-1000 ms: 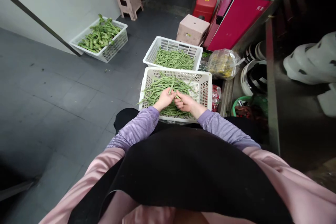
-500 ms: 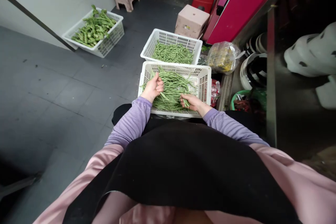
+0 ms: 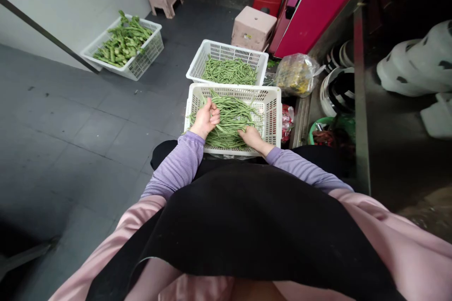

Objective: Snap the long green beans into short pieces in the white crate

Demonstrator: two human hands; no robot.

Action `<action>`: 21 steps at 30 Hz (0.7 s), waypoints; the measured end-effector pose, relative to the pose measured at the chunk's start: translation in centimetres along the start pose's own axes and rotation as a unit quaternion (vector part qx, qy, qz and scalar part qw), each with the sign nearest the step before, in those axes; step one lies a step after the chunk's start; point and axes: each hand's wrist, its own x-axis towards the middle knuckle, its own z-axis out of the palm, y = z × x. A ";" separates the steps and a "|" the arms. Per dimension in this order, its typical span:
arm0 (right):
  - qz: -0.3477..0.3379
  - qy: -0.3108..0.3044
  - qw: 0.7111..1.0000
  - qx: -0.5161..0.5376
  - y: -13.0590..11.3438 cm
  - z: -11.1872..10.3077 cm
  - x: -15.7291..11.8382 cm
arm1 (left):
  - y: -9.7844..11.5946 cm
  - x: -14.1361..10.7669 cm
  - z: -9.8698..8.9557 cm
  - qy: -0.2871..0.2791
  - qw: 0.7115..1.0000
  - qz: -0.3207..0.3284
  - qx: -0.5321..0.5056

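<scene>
As left grip (image 3: 207,118) faces right grip (image 3: 252,137), green beans (image 3: 232,112) lie between them

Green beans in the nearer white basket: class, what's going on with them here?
The person's left hand is curled over green beans in the nearer white basket; what it holds, if anything, is unclear. The right hand touches the same beans. Shorter-looking bean pieces lie in the farther white basket.

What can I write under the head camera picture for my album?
Left hand and right hand over green beans in a white basket, another bean-filled basket beyond.
</scene>
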 end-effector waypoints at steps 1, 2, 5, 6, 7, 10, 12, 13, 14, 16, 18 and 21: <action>-0.012 0.041 0.996 -0.077 0.3 -0.1 0.2 | -0.1 -0.2 0.1 -0.008 1.000 0.003 0.000; -0.015 0.072 0.987 -0.139 0.6 -0.3 0.5 | -0.2 -0.3 0.2 -0.015 1.000 0.005 -0.003; 0.041 0.038 0.988 -0.145 0.8 -1.2 1.0 | -0.1 -0.4 0.4 -0.018 1.000 -0.010 -0.018; 0.066 -0.003 0.994 -0.087 0.5 -1.4 1.1 | -0.2 -0.4 0.4 -0.015 0.999 -0.022 -0.022; 0.083 -0.050 0.995 -0.012 0.0 -1.4 1.1 | -0.2 -0.4 0.4 -0.013 0.999 -0.034 -0.027; 0.075 -0.180 0.962 0.193 -2.2 -0.6 1.0 | -0.6 -0.1 0.4 -0.013 0.997 -0.062 -0.045; 0.080 -0.253 0.930 0.255 -3.6 0.4 0.6 | -1.0 0.1 0.3 -0.018 0.996 -0.071 -0.060; 0.094 -0.282 0.916 0.271 -4.2 0.8 0.2 | -1.2 0.3 0.2 -0.019 0.995 -0.072 -0.067; 0.110 -0.302 0.903 0.284 -4.6 1.2 -0.1 | -1.4 0.5 0.1 -0.018 0.995 -0.071 -0.072; 0.128 -0.317 0.886 0.312 -4.9 1.6 -0.9 | -1.6 1.0 -0.2 -0.009 0.995 -0.063 -0.074; 0.125 -0.316 0.877 0.341 -4.9 1.8 -1.5 | -1.8 1.6 -0.5 0.010 0.997 -0.043 -0.063; 0.120 -0.260 0.878 0.385 -4.6 1.7 -1.7 | -2.3 2.1 -0.6 0.055 0.996 0.059 -0.023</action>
